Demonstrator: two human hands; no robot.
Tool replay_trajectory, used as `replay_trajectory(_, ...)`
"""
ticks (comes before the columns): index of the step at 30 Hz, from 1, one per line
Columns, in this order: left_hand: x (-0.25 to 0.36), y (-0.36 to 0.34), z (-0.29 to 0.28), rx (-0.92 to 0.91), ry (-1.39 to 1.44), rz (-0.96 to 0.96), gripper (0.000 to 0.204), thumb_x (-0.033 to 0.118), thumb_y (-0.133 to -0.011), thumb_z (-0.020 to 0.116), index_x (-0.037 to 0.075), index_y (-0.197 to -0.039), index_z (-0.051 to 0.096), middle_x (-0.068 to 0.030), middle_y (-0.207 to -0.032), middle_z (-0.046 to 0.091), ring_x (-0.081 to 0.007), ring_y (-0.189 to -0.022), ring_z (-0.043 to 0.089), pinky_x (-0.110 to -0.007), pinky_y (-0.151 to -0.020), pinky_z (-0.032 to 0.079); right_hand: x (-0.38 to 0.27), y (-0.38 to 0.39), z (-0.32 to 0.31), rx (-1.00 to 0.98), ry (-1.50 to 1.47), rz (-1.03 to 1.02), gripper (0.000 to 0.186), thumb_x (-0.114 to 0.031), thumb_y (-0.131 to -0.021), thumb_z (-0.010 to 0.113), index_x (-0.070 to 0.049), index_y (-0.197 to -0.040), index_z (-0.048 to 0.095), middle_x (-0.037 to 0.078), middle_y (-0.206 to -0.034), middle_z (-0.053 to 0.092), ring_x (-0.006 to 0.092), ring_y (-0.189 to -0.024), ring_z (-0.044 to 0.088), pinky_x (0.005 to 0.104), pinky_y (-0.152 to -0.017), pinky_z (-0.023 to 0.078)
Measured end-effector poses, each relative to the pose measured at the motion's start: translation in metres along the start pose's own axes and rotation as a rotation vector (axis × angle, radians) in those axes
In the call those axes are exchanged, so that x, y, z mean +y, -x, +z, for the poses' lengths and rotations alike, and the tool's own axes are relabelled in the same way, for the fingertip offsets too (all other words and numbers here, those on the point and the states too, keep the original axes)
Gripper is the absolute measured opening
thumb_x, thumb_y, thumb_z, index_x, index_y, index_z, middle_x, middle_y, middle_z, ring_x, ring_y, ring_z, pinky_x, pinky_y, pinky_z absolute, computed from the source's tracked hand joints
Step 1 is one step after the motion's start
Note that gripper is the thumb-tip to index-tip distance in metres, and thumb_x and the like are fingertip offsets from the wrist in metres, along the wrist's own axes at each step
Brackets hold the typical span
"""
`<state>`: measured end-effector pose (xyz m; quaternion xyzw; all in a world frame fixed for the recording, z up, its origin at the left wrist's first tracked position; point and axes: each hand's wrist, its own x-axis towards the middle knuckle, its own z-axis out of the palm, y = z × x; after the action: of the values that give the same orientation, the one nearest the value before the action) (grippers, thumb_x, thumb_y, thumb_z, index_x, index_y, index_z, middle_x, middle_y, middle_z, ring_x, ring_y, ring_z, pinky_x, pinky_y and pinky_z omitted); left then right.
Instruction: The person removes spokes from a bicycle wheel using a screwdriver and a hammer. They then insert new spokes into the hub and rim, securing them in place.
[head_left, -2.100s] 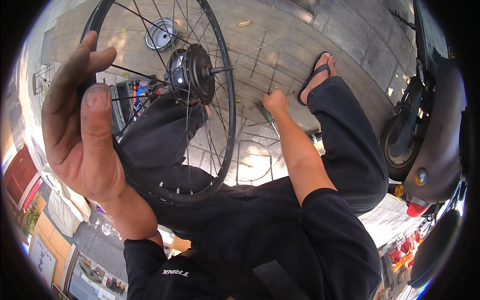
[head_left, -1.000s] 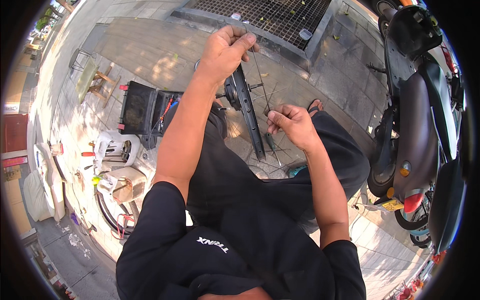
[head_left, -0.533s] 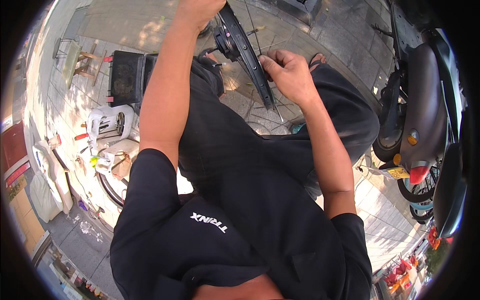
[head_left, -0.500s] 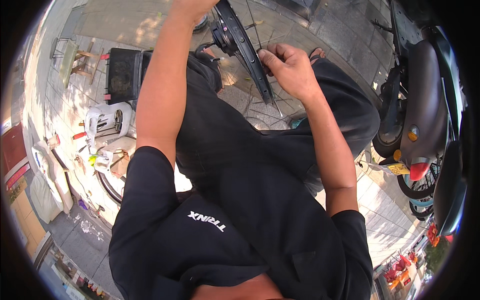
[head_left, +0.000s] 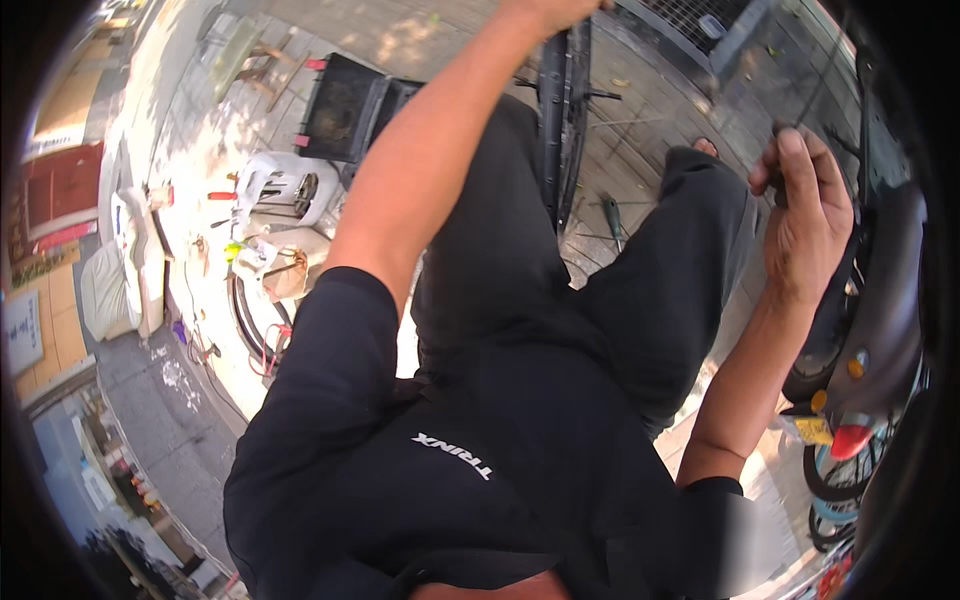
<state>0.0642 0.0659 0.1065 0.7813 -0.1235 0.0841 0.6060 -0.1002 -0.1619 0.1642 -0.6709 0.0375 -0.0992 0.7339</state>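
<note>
Left hand (head_left: 545,12) up at the top edge of the view, mostly cut off, fingers closed over the rim of the wheel (head_left: 562,120). Wheel standing upright on edge between the knees, seen nearly edge-on, tyre dark, thin spokes showing beside it. Right hand (head_left: 805,215) raised off to the right, well apart from the wheel, fingers curled loosely around something small and dark; cannot tell what it is. Screwdriver (head_left: 610,215) with a green handle lying on the paving just right of the wheel. Black trousers (head_left: 650,300) over both legs, one sandalled foot (head_left: 705,148) out in front. Open black toolbox (head_left: 345,108) on the ground to the left, white plastic stool (head_left: 285,190) near it with small tools scattered around. Spare tyre (head_left: 245,320) lying just below the stool. Dark scooter (head_left: 880,300) parked close on the right, behind the raised hand. Metal drain grate (head_left: 690,20) at the top.
</note>
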Motion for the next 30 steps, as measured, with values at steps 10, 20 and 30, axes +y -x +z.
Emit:
replay_trajectory(10, 0.006, 0.014, 0.03, 0.449, -0.127, 0.252, 0.029, 0.028, -0.088, 0.07, 0.002, -0.076, 0.074, -0.0182, -0.068, 0.069, -0.037, -0.072, 0.071, -0.044, -0.07, 0.056, 0.033, -0.061, 0.065, -0.075, 0.359, -0.108, 0.027, -0.026, -0.102, 0.07, 0.001, -0.105, 0.069, 0.004, -0.085, 0.066, 0.0122, -0.077, 0.058, 0.0271, -0.073, 0.046)
replay_trajectory(20, 0.053, 0.046, -0.019, 0.231, 0.919, 0.103, 0.021, 0.009, -0.102, 0.06, -0.008, -0.097, 0.07, -0.0115, -0.084, 0.073, -0.016, -0.064, 0.07, -0.03, -0.057, 0.057, 0.012, -0.034, 0.07, -0.382, 0.532, -0.098, 0.026, -0.026, -0.105, 0.064, -0.001, -0.102, 0.067, 0.004, -0.078, 0.064, 0.0103, -0.071, 0.054, 0.025, -0.07, 0.043)
replay_trajectory(30, 0.082, 0.108, -0.034, -0.044, 1.163, 0.103, 0.014, 0.0, -0.1, 0.06, -0.009, -0.111, 0.058, -0.0156, -0.095, 0.069, -0.0212, -0.072, 0.072, -0.033, -0.07, 0.06, 0.018, 0.025, 0.045, -0.721, -0.135, 0.311, 0.032, -0.025, -0.107, 0.056, -0.002, -0.085, 0.05, 0.01, -0.077, 0.049, 0.0207, -0.068, 0.053, 0.0328, -0.064, 0.047)
